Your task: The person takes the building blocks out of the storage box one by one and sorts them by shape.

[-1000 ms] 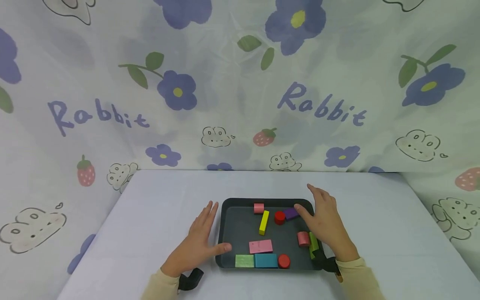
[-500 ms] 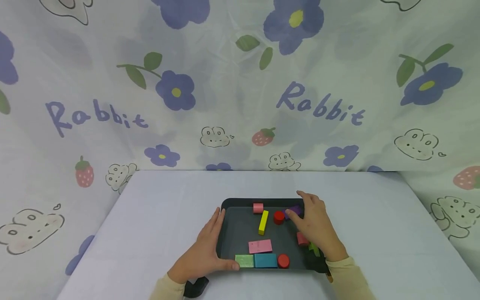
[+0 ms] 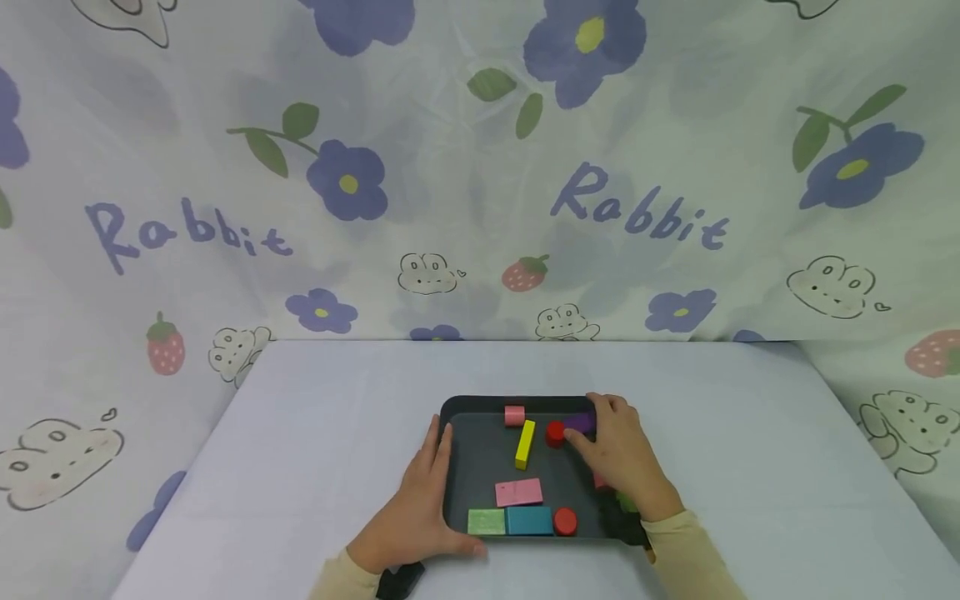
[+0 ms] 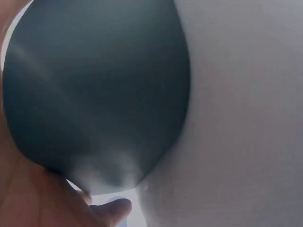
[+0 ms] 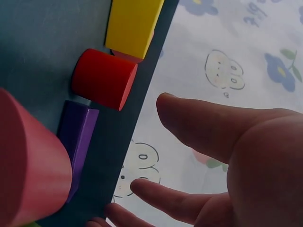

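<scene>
A dark grey tray lies on the white table with several coloured blocks in it. My left hand lies along the tray's left side, fingers straight and thumb at the front edge; in the left wrist view the hand touches the tray's smooth outside. Over the right side is my right hand, fingers at the right rim, thumb above the inside near a red cylinder and a purple block. A wide gap separates thumb from fingers in the right wrist view. A pink cylinder is partly covered by this hand in the head view.
Elsewhere in the tray are a yellow block, a pink cylinder at the back, a pink block, and a front row of light green and blue blocks beside another red cylinder. A printed cloth hangs behind.
Both hands have closed in on the tray, the left moving right against its side and the right moving left and down to its right rim. The tray and blocks have stayed in place.
</scene>
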Action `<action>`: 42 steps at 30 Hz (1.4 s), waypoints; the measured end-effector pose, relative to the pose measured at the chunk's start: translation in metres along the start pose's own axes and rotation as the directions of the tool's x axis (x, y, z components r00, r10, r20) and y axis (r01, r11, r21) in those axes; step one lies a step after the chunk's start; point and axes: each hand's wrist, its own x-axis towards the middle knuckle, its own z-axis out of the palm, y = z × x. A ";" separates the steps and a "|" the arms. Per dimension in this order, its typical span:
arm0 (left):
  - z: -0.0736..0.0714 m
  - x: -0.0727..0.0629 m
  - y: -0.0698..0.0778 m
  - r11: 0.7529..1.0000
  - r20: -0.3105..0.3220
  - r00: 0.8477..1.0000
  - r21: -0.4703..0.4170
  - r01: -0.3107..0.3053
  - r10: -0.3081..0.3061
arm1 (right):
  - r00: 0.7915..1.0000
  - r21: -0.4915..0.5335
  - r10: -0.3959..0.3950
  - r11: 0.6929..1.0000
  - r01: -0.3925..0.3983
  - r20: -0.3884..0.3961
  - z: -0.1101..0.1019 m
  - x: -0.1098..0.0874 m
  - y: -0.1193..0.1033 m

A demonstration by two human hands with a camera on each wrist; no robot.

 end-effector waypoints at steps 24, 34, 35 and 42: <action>0.002 0.003 0.002 0.996 0.013 0.997 -0.035 0.079 -0.078 | 0.990 -0.110 -0.024 0.993 0.039 0.136 0.009 0.006 0.001; 0.004 0.002 0.000 0.995 0.027 0.997 -0.051 0.080 -0.078 | 0.996 -0.134 -0.026 0.990 0.037 0.090 0.018 0.007 0.004; 0.004 0.002 0.001 0.995 0.026 0.997 -0.053 0.078 -0.077 | 0.996 -0.134 -0.029 0.990 0.040 0.084 0.018 0.007 0.004; 0.004 0.002 0.001 0.996 0.021 0.997 -0.051 0.076 -0.075 | 0.997 -0.146 -0.041 0.988 0.051 0.073 0.016 0.009 0.004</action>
